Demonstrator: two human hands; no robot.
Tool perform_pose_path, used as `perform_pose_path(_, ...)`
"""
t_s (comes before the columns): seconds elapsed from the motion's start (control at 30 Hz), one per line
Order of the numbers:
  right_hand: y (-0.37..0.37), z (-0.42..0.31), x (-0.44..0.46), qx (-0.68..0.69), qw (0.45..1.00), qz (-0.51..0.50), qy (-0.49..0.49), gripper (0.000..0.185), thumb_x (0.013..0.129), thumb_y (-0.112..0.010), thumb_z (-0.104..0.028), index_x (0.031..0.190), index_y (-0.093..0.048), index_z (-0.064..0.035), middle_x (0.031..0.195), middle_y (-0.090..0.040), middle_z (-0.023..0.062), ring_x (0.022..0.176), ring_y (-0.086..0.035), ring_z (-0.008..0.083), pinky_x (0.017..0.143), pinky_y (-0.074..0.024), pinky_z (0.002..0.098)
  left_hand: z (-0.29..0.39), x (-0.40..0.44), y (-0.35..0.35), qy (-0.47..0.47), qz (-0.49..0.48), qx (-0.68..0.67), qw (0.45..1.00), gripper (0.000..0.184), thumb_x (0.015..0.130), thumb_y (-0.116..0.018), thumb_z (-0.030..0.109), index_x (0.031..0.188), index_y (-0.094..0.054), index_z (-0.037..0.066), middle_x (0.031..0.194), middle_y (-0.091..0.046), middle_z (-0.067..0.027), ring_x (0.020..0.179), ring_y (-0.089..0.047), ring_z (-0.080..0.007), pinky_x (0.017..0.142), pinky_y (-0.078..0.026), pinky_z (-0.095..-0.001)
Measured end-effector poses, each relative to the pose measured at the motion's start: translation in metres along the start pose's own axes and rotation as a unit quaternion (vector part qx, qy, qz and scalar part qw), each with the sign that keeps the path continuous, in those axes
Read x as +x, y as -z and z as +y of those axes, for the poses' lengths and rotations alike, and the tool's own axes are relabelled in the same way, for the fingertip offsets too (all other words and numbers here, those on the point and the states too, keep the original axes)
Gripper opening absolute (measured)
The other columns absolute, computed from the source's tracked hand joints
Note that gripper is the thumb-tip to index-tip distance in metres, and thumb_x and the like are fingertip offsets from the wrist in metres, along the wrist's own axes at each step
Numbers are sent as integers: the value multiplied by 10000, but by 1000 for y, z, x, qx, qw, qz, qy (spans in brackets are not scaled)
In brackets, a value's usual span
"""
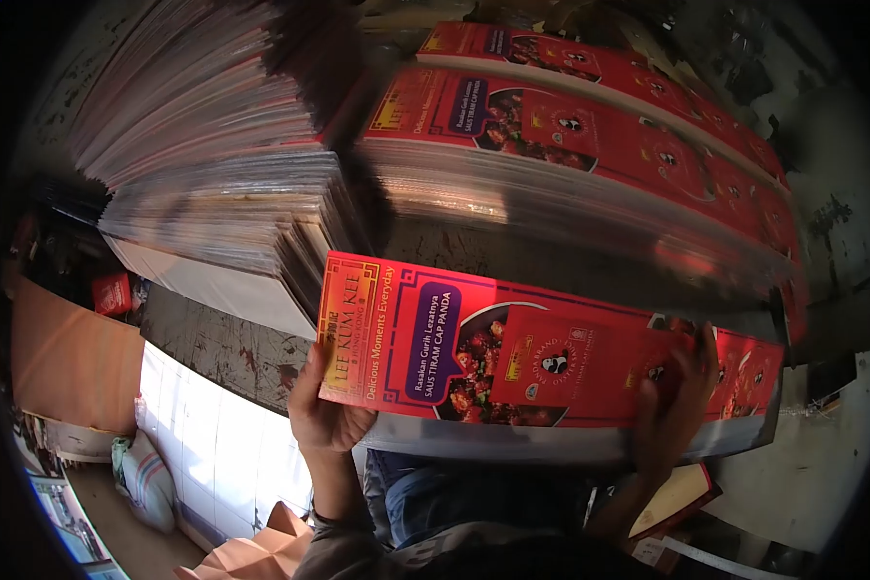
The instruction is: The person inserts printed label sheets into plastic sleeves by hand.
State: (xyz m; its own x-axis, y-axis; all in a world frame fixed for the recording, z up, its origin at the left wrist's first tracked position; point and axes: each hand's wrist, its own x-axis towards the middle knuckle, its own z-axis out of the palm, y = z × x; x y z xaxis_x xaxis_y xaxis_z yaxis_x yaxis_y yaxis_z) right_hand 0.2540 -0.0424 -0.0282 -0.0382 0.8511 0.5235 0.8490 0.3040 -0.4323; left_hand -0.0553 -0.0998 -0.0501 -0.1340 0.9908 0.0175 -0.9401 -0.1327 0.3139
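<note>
A long red printed sheet (570, 362), with a yellow panel at its left end, lies across the front of the view on what looks like a stack with pale edges. My left hand (331, 411) grips the stack's left end, its thumb at the yellow panel and its fingers underneath. Over the right part of the print rests my right hand (675, 391), fingers spread on the red surface. Behind, more stacks of the same red print (609, 126) stand in rows.
Tall piles of thin sheets (222, 198) stand at the left on a worn, stained table (217, 362). Brown cardboard (77, 348) lies at the far left. A white sack (148, 483) sits on the floor. Crumpled brown paper (256, 551) is at the bottom.
</note>
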Motion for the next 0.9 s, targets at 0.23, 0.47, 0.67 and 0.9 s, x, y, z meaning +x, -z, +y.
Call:
perform_pose_path(0.23,1,0,0,2,1000,-3,4,400,761,-591,-219,1104,-503,-35,1369,-337,198,1244,-336,375,978,-316,466,-1,0,-8,-14,-52,4,999,528,938,-382,293,1315,-277,-61,1270,-406,-304,1135,-491,-380,922,-439,-516)
perform_pose_path(0.47,2,-1,0,-8,1000,1,29,376,778,-580,-197,1102,-500,-23,1361,-344,199,1234,-348,381,975,-316,467,1,-2,-3,-24,-53,4,998,510,938,-374,263,1312,-272,-69,1271,-386,-323,1141,-480,-392,902,-450,-538)
perform_pose_path(0.67,1,0,2,8,999,5,34,391,748,-616,-164,1096,-497,-31,1346,-365,191,1238,-351,384,982,-310,473,2,-2,1,-44,-35,22,998,501,947,-351,276,1308,-284,-65,1261,-393,-323,1123,-493,-396,868,-472,-560)
perform_pose_path(0.9,2,0,1,22,999,3,25,387,707,-637,-137,1061,-519,-35,1318,-396,192,1244,-348,385,987,-296,485,2,-2,2,-52,-52,27,997,496,951,-354,271,1306,-287,-68,1269,-396,-307,1136,-481,-397,878,-463,-567)
